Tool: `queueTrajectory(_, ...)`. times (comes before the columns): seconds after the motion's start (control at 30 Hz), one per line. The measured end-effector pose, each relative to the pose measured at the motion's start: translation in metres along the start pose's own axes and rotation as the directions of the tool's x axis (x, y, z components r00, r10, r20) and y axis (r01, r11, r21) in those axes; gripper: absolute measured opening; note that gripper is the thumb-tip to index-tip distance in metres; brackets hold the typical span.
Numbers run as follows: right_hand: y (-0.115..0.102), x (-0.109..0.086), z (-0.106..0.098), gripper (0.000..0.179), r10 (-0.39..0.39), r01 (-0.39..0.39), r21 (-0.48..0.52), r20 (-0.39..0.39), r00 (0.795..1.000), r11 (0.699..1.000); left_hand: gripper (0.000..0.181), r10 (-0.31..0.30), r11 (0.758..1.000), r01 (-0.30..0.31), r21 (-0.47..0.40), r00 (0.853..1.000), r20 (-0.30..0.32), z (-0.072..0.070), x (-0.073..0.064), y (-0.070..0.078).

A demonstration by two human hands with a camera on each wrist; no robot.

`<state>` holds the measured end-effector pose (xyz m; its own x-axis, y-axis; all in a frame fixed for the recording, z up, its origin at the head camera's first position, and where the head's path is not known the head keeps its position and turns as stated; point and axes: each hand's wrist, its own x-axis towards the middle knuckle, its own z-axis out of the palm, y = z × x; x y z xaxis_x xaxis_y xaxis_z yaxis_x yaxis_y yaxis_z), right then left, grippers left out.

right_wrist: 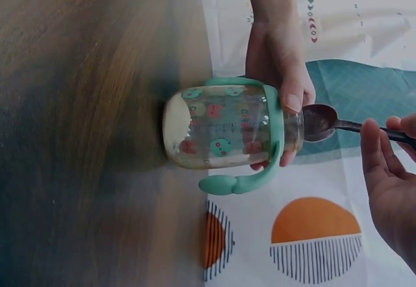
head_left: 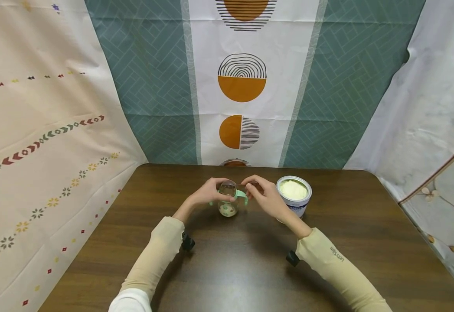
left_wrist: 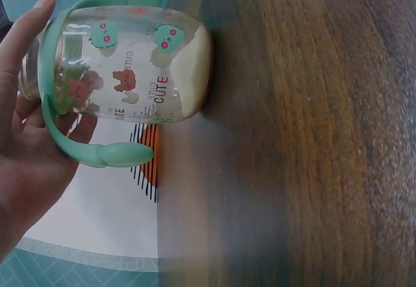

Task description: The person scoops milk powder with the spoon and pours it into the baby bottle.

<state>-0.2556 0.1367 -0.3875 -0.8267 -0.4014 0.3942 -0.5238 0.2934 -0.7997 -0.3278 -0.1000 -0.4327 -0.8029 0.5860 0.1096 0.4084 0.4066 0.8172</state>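
Observation:
A clear baby bottle (head_left: 227, 210) with mint-green side handles and small cartoon prints stands upright on the table. Pale powder (left_wrist: 195, 73) lies in its bottom, heaped up one side in the left wrist view. My left hand (head_left: 207, 191) grips the bottle round its neck, thumb and fingers on opposite sides. Between the fingers and thumb of my right hand (head_left: 266, 198) is the thin handle of a dark spoon (right_wrist: 320, 122). The spoon's bowl is right at the bottle's open mouth; whether it touches the rim I cannot tell.
Just right of my right hand stands an open can (head_left: 297, 206) filled with pale yellow powder. The brown wooden table (head_left: 227, 277) ends at a patterned cloth (head_left: 152, 86) behind. More cloth hangs at both sides.

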Motion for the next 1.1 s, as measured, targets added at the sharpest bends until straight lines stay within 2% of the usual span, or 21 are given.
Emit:
queueTrajectory(0.13, -0.018, -0.002, -0.003, 0.021, 0.035, -0.035, 0.060, -0.010, 0.999, 0.998, 0.051, 0.002, 1.000, -0.002, -0.001, 1.000, -0.003, 0.000, 0.001, 0.000)
queueTrajectory(0.23, -0.029, -0.004, -0.006, 0.022, 0.036, -0.033, 0.109, -0.025, 0.999, 0.993, 0.051, 0.000, 1.000, 0.000, 0.003, 1.000, -0.008, 0.000, 0.002, 0.000)
queueTrajectory(0.43, -0.020, 0.000, -0.007, 0.024, 0.051, -0.027, 0.231, -0.097, 0.994, 0.973, 0.053, 0.000, 1.000, 0.000, 0.007, 1.000, -0.005, 0.000, 0.003, 0.003)
queueTrajectory(0.53, -0.006, 0.004, -0.007, 0.027, 0.057, -0.012, 0.287, -0.149, 0.987, 0.958, 0.053, -0.006, 1.000, 0.006, 0.004, 1.000, -0.003, -0.001, 0.003, 0.005)
queueTrajectory(0.67, 0.012, 0.008, -0.007, 0.032, 0.072, 0.009, 0.370, -0.205, 0.976, 0.929, 0.055, -0.020, 1.000, 0.020, -0.005, 1.000, 0.003, -0.002, 0.003, 0.008)
queueTrajectory(0.9, 0.011, 0.008, -0.008, 0.033, 0.164, -0.024, 0.535, -0.216, 0.963, 0.845, 0.054, -0.022, 1.000, 0.022, 0.009, 1.000, 0.004, -0.001, 0.003, 0.008)
queueTrajectory(1.1, 0.013, 0.009, -0.006, 0.035, 0.219, -0.060, 0.587, -0.204, 0.954, 0.807, 0.053, -0.010, 1.000, 0.011, -0.017, 1.000, 0.004, -0.001, 0.003, 0.010)
